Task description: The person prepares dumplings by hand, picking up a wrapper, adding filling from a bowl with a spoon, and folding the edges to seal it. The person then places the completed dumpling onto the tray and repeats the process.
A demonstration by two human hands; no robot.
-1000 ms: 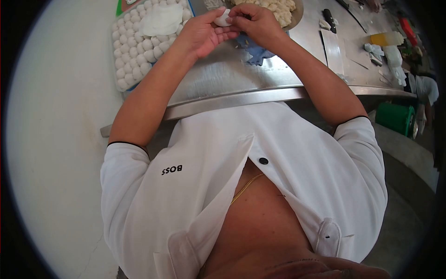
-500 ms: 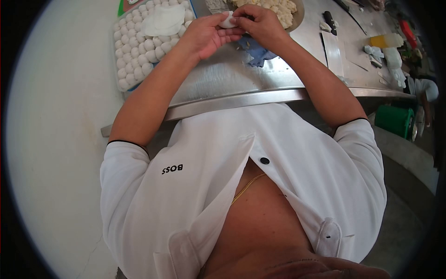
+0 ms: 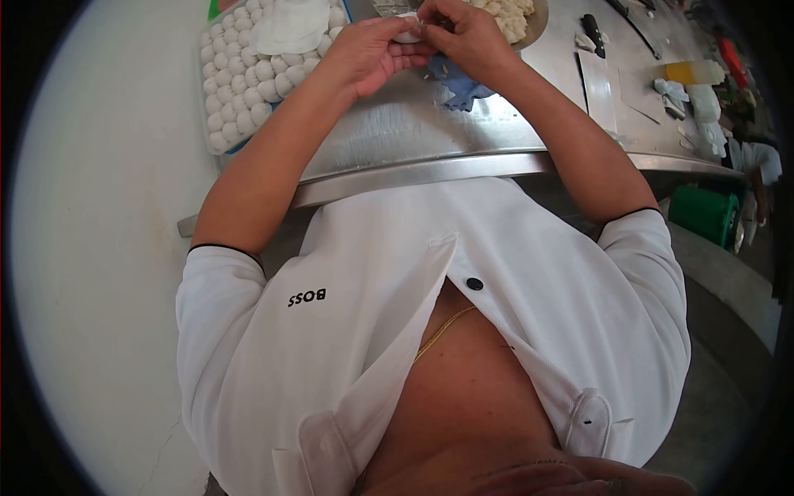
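Observation:
At the top of the head view, my left hand point(image 3: 364, 59) cradles a small white dumpling point(image 3: 406, 36) between thumb and fingers. My right hand point(image 3: 470, 40) pinches the dumpling's edge from the other side, its fingertips partly covering it. Left of my hands is a tray point(image 3: 203, 99) packed with rows of round white dumplings point(image 3: 241, 78). Thin white round wrappers point(image 3: 288, 31) lie stacked on top of them. Behind my right hand, a metal bowl point(image 3: 542, 23) holds a pale, lumpy filling point(image 3: 508, 18). A crumpled blue cloth point(image 3: 465, 93) lies below my hands.
On the steel table point(image 3: 380, 132) to the right lie a broad-bladed knife point(image 3: 597, 95) and a bottle of yellow liquid point(image 3: 693, 73). The table's raised front edge point(image 3: 430, 168) runs before my body. Beyond stand a green bin point(image 3: 703, 217) and another person point(image 3: 759, 161).
My hands have shifted slightly upward in view, and the right fingers have moved along the dumpling's edge. The table's things also sit a little differently as the camera moves.

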